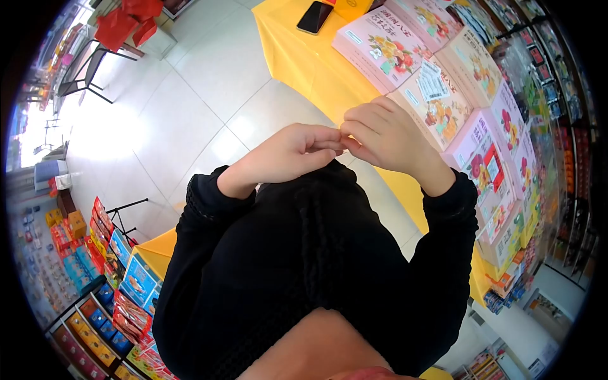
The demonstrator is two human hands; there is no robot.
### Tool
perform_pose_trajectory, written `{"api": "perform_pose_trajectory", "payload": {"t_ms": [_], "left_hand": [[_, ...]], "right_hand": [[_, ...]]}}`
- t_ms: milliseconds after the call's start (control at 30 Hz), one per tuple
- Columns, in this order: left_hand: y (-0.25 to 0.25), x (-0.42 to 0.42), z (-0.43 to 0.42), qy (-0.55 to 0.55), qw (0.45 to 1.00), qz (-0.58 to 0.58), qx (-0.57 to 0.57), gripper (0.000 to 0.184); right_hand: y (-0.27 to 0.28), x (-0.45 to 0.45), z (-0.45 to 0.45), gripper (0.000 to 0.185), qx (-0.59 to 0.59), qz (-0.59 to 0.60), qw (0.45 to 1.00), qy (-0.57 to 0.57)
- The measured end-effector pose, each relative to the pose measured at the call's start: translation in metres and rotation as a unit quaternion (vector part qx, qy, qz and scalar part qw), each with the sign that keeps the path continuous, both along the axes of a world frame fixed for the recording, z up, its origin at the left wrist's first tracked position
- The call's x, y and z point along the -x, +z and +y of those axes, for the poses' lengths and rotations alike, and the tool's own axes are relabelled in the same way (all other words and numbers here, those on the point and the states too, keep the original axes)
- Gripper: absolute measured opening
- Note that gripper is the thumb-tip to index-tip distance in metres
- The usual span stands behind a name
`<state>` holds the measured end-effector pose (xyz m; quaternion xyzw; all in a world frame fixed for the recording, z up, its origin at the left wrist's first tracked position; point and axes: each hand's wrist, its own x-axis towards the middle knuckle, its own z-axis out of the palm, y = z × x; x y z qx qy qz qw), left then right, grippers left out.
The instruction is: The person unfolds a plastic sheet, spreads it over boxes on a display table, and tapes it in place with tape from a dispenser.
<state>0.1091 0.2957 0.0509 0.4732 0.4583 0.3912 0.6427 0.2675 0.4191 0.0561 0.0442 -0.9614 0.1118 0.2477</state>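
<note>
My left hand (288, 152) is in front of my waist, its fingers drawn together and its thumb stretched toward the fingertips. Against its fingertips rests my right hand (386, 133), with curled fingers and a bent thumb. Whatever they may pinch between them is hidden or too small to make out. Just beyond my right hand lies a peach-coloured gift box (437, 117) printed with fruit and characters. On top of that box is a white label sheet (432, 82) with printed codes. A pink gift box (383, 47) lies farther forward.
A yellow-clothed table (304, 69) runs along my right, bearing several gift boxes and a phone (315, 17) near its far edge. Stocked shelves (563, 126) stand beyond. At my left are packed snack bags (133, 316), a black chair (95, 66) and tiled floor (183, 101).
</note>
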Motion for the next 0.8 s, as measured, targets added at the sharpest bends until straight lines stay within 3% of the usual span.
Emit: {"api": "perform_pose_trajectory", "payload": {"t_ms": [133, 267, 367, 433, 533, 667, 733, 800], "left_hand": [[0.001, -0.002, 0.0, -0.037, 0.997, 0.068, 0.016, 0.032], [-0.013, -0.003, 0.002, -0.043, 0.995, 0.09, -0.018, 0.031], [-0.021, -0.008, 0.0, 0.009, 0.999, 0.038, -0.011, 0.022], [-0.019, -0.007, 0.0, -0.017, 0.996, 0.084, 0.002, 0.021], [-0.009, -0.01, 0.001, -0.028, 0.99, 0.135, 0.008, 0.021], [-0.013, -0.011, 0.001, -0.042, 0.986, 0.157, 0.025, 0.02], [-0.016, -0.012, 0.001, -0.015, 0.994, 0.106, 0.029, 0.023], [-0.015, -0.014, 0.003, -0.014, 0.992, 0.123, 0.005, 0.024]], "right_hand": [[0.006, 0.0, 0.001, 0.013, 0.046, -0.088, 0.995, 0.019], [-0.004, 0.001, 0.001, 0.012, 0.025, -0.101, 0.994, 0.019], [-0.01, -0.004, -0.004, 0.015, -0.045, -0.137, 0.989, 0.005], [-0.011, -0.005, -0.01, 0.013, -0.106, -0.069, 0.991, 0.035], [-0.006, -0.007, -0.013, 0.009, -0.151, -0.074, 0.985, 0.033], [-0.008, -0.009, -0.013, 0.01, -0.15, -0.098, 0.984, 0.022], [-0.012, -0.011, -0.013, 0.011, -0.061, -0.087, 0.994, 0.014], [-0.014, -0.013, -0.011, 0.011, -0.045, -0.086, 0.995, 0.007]]}}
